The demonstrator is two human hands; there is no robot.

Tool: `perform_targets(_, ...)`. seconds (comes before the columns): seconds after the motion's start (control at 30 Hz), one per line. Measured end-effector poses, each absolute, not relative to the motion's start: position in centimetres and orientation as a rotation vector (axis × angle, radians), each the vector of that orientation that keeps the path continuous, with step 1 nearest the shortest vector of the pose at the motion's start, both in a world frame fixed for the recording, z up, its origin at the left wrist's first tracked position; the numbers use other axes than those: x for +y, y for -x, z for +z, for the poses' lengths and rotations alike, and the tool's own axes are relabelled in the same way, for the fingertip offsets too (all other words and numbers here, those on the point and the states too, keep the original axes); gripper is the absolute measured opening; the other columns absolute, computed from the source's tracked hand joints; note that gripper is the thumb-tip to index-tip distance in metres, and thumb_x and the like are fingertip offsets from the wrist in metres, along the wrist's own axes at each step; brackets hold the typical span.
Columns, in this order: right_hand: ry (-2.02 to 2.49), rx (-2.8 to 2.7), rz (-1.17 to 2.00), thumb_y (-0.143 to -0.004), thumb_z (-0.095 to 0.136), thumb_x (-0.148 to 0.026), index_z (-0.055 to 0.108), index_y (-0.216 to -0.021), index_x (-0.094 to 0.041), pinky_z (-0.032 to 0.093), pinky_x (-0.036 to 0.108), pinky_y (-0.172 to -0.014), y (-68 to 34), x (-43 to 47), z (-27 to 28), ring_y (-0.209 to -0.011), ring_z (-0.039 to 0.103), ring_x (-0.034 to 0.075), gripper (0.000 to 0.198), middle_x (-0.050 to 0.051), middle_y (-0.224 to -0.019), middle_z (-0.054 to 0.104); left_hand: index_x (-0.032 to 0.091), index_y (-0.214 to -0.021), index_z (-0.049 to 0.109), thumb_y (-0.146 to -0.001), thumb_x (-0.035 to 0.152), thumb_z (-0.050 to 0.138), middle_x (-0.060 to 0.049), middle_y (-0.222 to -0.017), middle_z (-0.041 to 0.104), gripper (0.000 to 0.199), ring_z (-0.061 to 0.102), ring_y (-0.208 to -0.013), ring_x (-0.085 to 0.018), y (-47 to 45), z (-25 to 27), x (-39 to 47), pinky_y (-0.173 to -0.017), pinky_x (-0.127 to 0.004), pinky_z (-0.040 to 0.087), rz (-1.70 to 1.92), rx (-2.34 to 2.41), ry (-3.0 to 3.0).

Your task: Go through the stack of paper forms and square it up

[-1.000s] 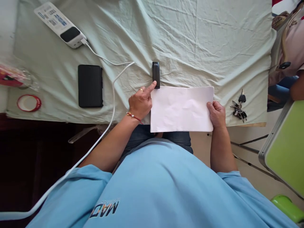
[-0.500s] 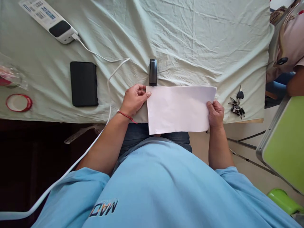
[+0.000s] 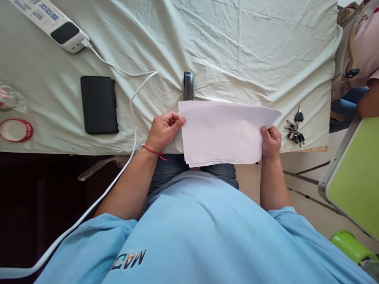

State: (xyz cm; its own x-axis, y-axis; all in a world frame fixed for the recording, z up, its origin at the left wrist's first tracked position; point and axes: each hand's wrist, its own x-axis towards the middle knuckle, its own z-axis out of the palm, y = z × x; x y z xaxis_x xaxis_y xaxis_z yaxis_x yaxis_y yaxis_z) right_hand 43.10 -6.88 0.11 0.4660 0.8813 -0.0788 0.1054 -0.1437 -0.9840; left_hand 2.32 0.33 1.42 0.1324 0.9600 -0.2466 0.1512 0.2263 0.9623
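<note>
A small stack of white paper sheets [image 3: 222, 132] is held up over the front edge of the table, its lower edges slightly fanned at the left. My left hand [image 3: 164, 130] pinches the stack's left edge between thumb and fingers; a red string bracelet circles that wrist. On the other side, my right hand [image 3: 271, 142] grips the right edge with its thumb on top, and the far right corner bends. Just beyond the paper lies a black stapler-like object [image 3: 188, 86], its near end hidden behind the sheets.
On the green tablecloth [image 3: 213, 43] lie a black tablet-like case [image 3: 99, 105], a white power strip [image 3: 63, 33] with a cable, a tape roll [image 3: 16, 130] and a bunch of keys [image 3: 295, 132]. At right stand a green folding table [image 3: 355, 177] and a seated person [image 3: 365, 55].
The stack's far edge has risen and shifted, now covering more of the black object. Sheets have fanned apart at the lower left, and the far right corner has bent outward.
</note>
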Motion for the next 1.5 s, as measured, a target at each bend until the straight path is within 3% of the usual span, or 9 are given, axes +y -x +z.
perform_targets(0.13, 1.602, -0.864, 0.777, -0.071, 0.097, -0.089, 0.077, -0.09, -0.028, 0.062, 0.036, -0.084, -43.2, -6.7, -0.1, -0.089, 0.067, 0.02, 0.067, 0.002, -0.093, 0.076, 0.022, -0.085, 0.075, -0.075, 0.065, 0.093, -0.004, -0.083, 0.078, 0.048, 0.067, -0.078, -0.019, -2.1, 1.8, -0.1, -0.074, -0.031, 0.053, 0.744, 1.24, -1.311)
perform_targets(0.33, 1.577, -0.821, 0.77, -0.072, 0.099, -0.084, 0.081, -0.092, -0.026, 0.066, 0.038, -0.095, -42.9, -6.5, -0.3, -0.1, 0.074, 0.023, 0.063, 0.005, -0.103, 0.082, 0.024, -0.065, 0.056, -0.094, 0.059, 0.067, 0.0, -0.06, 0.056, 0.047, 0.045, -0.061, -0.014, -2.5, 2.0, 0.2, -0.064, -0.031, 0.039, 0.786, 1.357, -1.48)
perform_targets(0.5, 1.573, -0.813, 0.761, -0.073, 0.097, -0.086, 0.083, -0.096, -0.026, 0.067, 0.042, -0.104, -43.0, -6.2, -0.5, -0.11, 0.076, 0.026, 0.065, 0.006, -0.101, 0.083, 0.021, -0.087, 0.075, -0.082, 0.063, 0.082, -0.001, -0.077, 0.071, 0.043, 0.053, -0.07, -0.016, -2.5, 1.9, -0.2, -0.065, -0.03, 0.041, 0.67, 1.272, -1.461)
perform_targets(0.73, 1.567, -0.86, 0.774, -0.079, 0.094, -0.085, 0.084, -0.097, -0.026, 0.066, 0.046, -0.112, -43.0, -6.0, -0.6, -0.12, 0.077, 0.028, 0.063, 0.007, -0.103, 0.083, 0.025, -0.061, 0.039, -0.099, 0.061, 0.062, 0.003, -0.063, 0.031, 0.058, 0.031, -0.064, -0.014, -2.9, 1.8, 0.0, -0.064, -0.034, 0.026, 0.79, 1.383, -1.581)
perform_targets(0.8, 1.556, -0.832, 0.772, -0.077, 0.095, -0.085, 0.084, -0.097, -0.025, 0.066, 0.046, -0.114, -43.0, -6.0, -0.6, -0.121, 0.077, 0.028, 0.063, 0.007, -0.104, 0.084, 0.025, -0.062, 0.04, -0.097, 0.063, 0.068, 0.003, -0.064, 0.035, 0.058, 0.034, -0.065, -0.014, -2.8, 1.8, 0.0, -0.063, -0.032, 0.027, 0.763, 1.344, -1.566)
perform_targets(0.97, 1.523, -0.78, 0.768, -0.074, 0.098, -0.085, 0.085, -0.097, -0.026, 0.067, 0.047, -0.116, -43.0, -5.8, -0.7, -0.12, 0.079, 0.028, 0.064, 0.007, -0.105, 0.085, 0.021, -0.083, 0.075, -0.074, 0.053, 0.092, -0.001, -0.081, 0.072, 0.037, 0.062, -0.077, -0.019, -2.1, 2.0, -0.4, -0.067, -0.028, 0.047, 0.601, 1.236, -1.516)
perform_targets(1.07, 1.54, -0.777, 0.749, -0.074, 0.098, -0.086, 0.085, -0.097, -0.026, 0.068, 0.048, -0.114, -43.0, -5.8, -0.8, -0.119, 0.079, 0.029, 0.065, 0.007, -0.107, 0.086, 0.021, -0.079, 0.075, -0.077, 0.055, 0.084, 0.0, -0.074, 0.068, 0.036, 0.057, -0.073, -0.018, -2.1, 2.3, -0.2, -0.067, -0.029, 0.044, 0.616, 1.234, -1.532)
perform_targets(1.33, 1.515, -0.782, 0.778, -0.075, 0.098, -0.085, 0.085, -0.096, -0.026, 0.069, 0.046, -0.112, -42.8, -5.8, -0.8, -0.118, 0.081, 0.028, 0.064, 0.007, -0.104, 0.086, 0.024, -0.06, 0.044, -0.094, 0.062, 0.067, 0.003, -0.061, 0.036, 0.056, 0.033, -0.064, -0.013, -2.4, 1.7, 0.1, -0.064, -0.031, 0.027, 0.716, 1.315, -1.597)
perform_targets(1.5, 1.519, -0.806, 0.778, -0.075, 0.099, -0.085, 0.086, -0.095, -0.025, 0.069, 0.041, -0.107, -42.5, -5.8, -0.8, -0.109, 0.079, 0.025, 0.064, 0.005, -0.103, 0.087, 0.02, -0.072, 0.066, -0.091, 0.064, 0.078, 0.0, -0.069, 0.063, 0.049, 0.059, -0.073, -0.017, -2.4, 1.1, -0.4, -0.071, -0.029, 0.048, 0.823, 1.264, -1.493)
